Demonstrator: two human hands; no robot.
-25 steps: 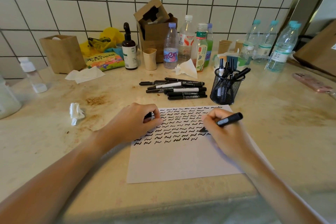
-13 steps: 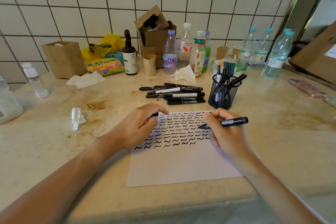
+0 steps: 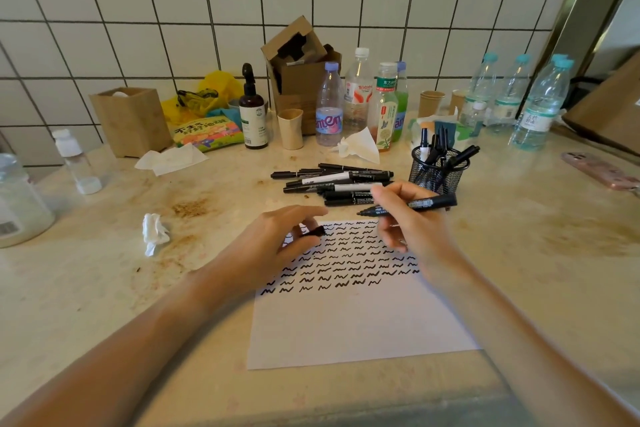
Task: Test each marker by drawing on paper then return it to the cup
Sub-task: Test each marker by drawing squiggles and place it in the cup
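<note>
A white paper sheet [image 3: 349, 322] lies on the counter, its upper half covered with rows of black squiggles. My right hand [image 3: 408, 229] grips a black marker [image 3: 426, 204], uncapped, held level above the paper's top edge with its tip pointing left. My left hand [image 3: 277, 246] hovers over the paper's left side and pinches the black marker cap [image 3: 317, 231]. Behind the paper lies a pile of black markers [image 3: 332, 180]. To its right stands a black mesh cup [image 3: 437, 174] with several markers in it.
Bottles [image 3: 360, 97], paper cups, a cardboard box [image 3: 298, 69], a dark pump bottle [image 3: 252, 114] and a snack bag line the tiled wall. A crumpled tissue [image 3: 154, 230] lies left of the paper. A pink phone [image 3: 599, 173] rests at the far right.
My right hand has lifted the marker off the paper and swung it level, tip toward the left hand. My left hand has risen and opened slightly, showing the cap.
</note>
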